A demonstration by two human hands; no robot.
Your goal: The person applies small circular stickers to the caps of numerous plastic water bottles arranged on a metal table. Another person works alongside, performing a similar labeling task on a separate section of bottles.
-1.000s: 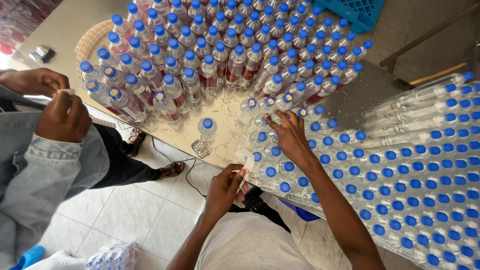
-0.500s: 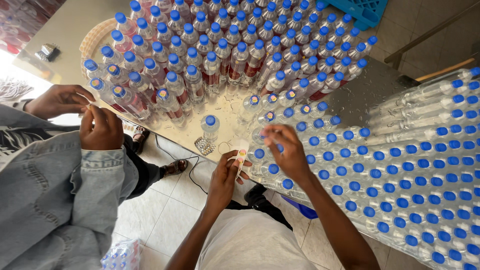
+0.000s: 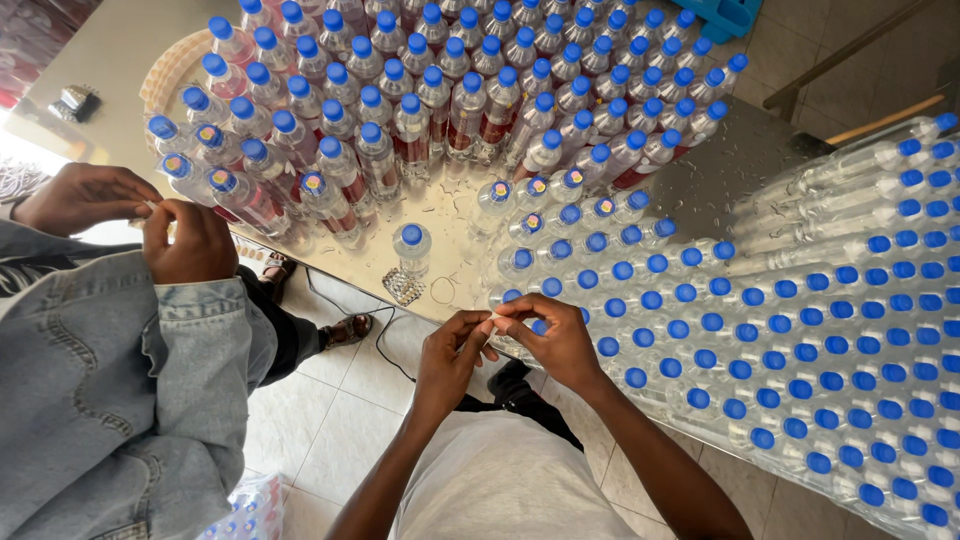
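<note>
My left hand (image 3: pixel 452 362) and my right hand (image 3: pixel 553 340) meet at the near edge of a shiny metal table (image 3: pixel 735 175). Between their fingertips they pinch a small white sticker strip (image 3: pixel 491 322). Right behind them stand rows of clear bottles with blue caps (image 3: pixel 700 330). A few caps farther back carry small round coloured stickers (image 3: pixel 538 186). One blue-capped bottle (image 3: pixel 411 245) stands alone near the table edge.
A person in a denim jacket (image 3: pixel 120 400) at the left holds something small in both hands (image 3: pixel 150 215). Pink-filled bottles (image 3: pixel 400 110) crowd the far table. Bottles wrapped in packs (image 3: pixel 880 200) lie at the right. Tiled floor and a cable (image 3: pixel 350 330) are below.
My right hand has drawn back from the bottle caps to my left hand, and both now pinch the sticker strip. The person at the left keeps both hands together.
</note>
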